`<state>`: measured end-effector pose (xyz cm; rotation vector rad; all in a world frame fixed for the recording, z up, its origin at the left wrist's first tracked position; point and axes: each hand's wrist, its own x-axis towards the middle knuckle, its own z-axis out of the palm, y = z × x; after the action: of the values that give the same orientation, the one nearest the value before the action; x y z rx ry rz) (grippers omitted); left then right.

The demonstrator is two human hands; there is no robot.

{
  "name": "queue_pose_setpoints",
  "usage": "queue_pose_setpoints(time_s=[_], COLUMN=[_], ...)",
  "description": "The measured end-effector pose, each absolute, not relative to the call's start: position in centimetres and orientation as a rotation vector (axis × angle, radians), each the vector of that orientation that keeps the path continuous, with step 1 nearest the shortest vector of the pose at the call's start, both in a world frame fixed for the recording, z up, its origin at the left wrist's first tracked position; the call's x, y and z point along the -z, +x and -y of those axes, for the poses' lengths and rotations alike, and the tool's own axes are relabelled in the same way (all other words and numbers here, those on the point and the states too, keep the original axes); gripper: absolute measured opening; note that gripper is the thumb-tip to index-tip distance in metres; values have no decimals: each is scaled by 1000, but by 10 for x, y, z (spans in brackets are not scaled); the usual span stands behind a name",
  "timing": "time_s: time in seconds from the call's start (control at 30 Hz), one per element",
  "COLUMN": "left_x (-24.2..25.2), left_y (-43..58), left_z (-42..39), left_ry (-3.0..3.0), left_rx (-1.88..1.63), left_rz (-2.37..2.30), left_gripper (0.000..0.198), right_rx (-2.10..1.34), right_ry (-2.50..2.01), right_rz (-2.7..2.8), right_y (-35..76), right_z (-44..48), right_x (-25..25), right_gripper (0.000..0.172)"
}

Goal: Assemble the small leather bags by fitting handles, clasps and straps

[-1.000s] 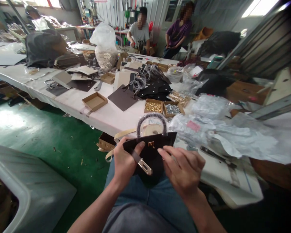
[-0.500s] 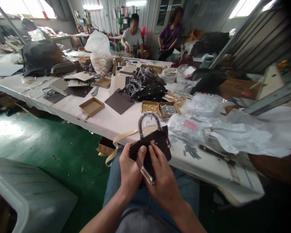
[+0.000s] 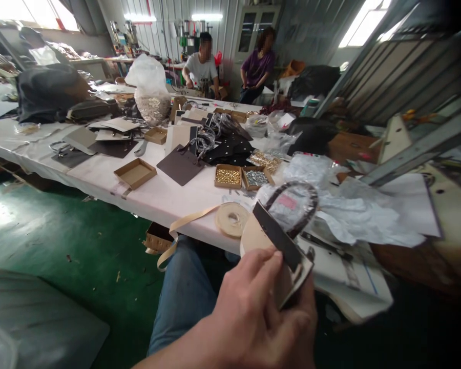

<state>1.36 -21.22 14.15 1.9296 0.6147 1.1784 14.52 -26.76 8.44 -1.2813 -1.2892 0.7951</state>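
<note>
– Left hand (image 3: 249,302) right out front, clamped on the bag piece (image 3: 260,237), fingertips meeting the dark strip (image 3: 269,228) along its pale side!
– And the other one?
– Right hand (image 3: 306,307) is tucked behind, mostly hidden, so I can't tell how it grips.
– Where's the bag piece, then?
– Held up at the near edge of the table (image 3: 169,200), tilted, the dark strip sloping down to the right and the plastic-wrapped handle (image 3: 313,201) arching above!
– What's close by?
– Roll of tape (image 3: 223,225) lying flat just left of the piece, its loose end (image 3: 188,221) trailing over the edge!
– Beyond that?
– Two small boxes side by side, a gold-filled box (image 3: 227,186) and a silver-filled box (image 3: 244,180), with clear plastic packets (image 3: 311,169) to their right!
– Anyone across the table?
– Two people, one in a white shirt (image 3: 200,69), one in a purple shirt (image 3: 259,69)
</note>
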Motion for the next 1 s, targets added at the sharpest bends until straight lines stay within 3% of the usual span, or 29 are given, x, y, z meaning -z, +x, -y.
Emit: queue_pose_setpoints(time_s=[0.1, 0.23, 0.3, 0.37, 0.53, 0.7, 0.77, 0.9, 1.0], left_x=[-144, -157, -170, -185, -204, -194, -192, -185, -169], left_y=[20, 4, -14, -35, -73, -91, -92, -85, -83], left_z=[214, 193, 173, 152, 106, 86, 88, 100, 108], left_ry=[2069, 2107, 2126, 2246, 2466, 2052, 2007, 2041, 2136], left_rx=[-1133, -1204, -1343, -1355, -874, -727, -594, -358, -335], left_rz=[-489, -554, -770, -915, -544, -320, -182, 53, 56], left_gripper=[95, 80, 74, 82, 81, 105, 93, 49, 51], right_rx=[-709, -709, -713, -702, -813, -986, -1120, -1194, -1131], right_ry=[-1390, -1448, -1460, -1481, -1464, -1362, -1330, -1314, -1305], right_rz=[901, 436, 431, 512, 696, 856, 882, 922, 1063], right_y=[160, 181, 192, 202, 221, 229, 224, 213, 210], right_z=[276, 289, 296, 303, 314, 313, 311, 298, 282], right_x=[-97, -112, -112, -107, -92, -99, -108, -133, -153], right_gripper=[61, 66, 66, 62, 43, 35, 34, 43, 49])
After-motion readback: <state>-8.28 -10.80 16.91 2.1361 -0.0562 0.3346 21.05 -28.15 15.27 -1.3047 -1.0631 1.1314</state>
